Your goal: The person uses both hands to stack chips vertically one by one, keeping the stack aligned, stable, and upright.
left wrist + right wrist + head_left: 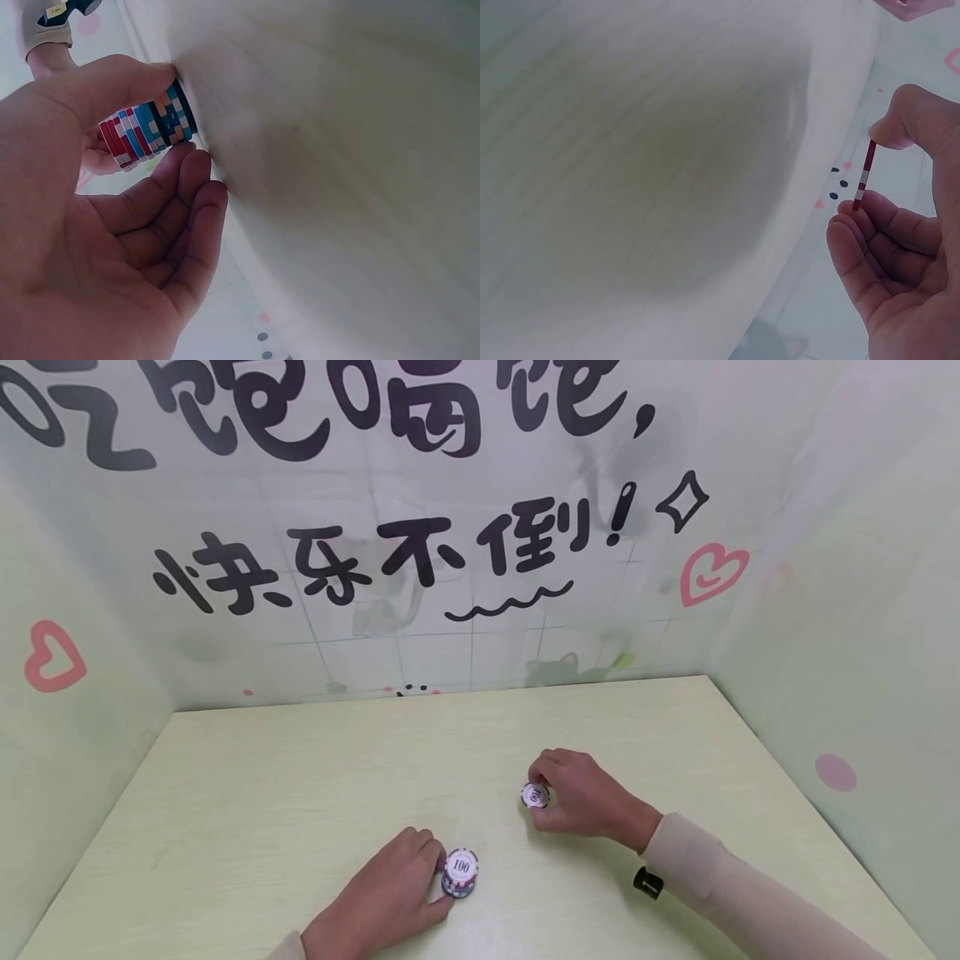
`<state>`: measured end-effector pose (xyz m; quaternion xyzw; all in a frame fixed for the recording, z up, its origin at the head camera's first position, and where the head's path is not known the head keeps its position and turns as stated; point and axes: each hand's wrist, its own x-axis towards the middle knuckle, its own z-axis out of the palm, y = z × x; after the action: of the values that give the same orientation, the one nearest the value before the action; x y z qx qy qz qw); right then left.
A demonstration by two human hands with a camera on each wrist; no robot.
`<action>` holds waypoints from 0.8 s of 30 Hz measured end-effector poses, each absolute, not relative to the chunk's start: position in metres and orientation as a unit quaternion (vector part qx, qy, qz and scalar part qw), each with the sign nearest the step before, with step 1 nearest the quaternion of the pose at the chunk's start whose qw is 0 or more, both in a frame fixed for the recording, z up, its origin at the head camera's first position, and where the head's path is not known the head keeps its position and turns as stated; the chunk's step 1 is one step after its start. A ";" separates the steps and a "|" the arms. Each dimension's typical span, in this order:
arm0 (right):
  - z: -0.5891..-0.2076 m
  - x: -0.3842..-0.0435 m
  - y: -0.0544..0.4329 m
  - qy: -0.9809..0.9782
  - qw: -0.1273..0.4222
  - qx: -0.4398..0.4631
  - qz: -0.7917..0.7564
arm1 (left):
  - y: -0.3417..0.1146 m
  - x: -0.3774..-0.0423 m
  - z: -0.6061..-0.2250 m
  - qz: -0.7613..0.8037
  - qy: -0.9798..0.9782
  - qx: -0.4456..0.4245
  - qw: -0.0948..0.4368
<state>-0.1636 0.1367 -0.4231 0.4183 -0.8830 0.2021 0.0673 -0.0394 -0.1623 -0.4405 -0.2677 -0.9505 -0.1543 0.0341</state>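
A short stack of poker chips stands on the table at front centre, its top chip marked 100. My left hand pinches the stack low down, thumb on one side and fingertips on the other. In the left wrist view the stack's edges show red, white, blue, orange and dark bands. Farther back and to the right, my right hand pinches a single poker chip, also marked 100. Seen edge-on in the right wrist view, that chip is red and white, held between thumb and fingertips above the table.
The pale wood-look table is enclosed by printed cloth walls at the back, left and right. A dark band with a small display sits under the right sleeve.
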 end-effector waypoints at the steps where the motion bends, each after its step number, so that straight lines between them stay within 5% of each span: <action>1: -0.423 -0.163 0.136 -0.883 0.067 0.418 0.201 | -0.162 -0.040 -0.441 -0.157 -0.950 -0.269 0.035; 24: -0.421 -0.150 0.117 -0.872 0.047 0.439 0.211 | -0.163 -0.041 -0.441 -0.161 -0.950 -0.268 0.029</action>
<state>-0.1502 0.1171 -0.4212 0.4389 -0.8721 0.2111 0.0474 -0.0410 -0.1628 -0.4406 -0.2676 -0.9496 -0.1606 0.0293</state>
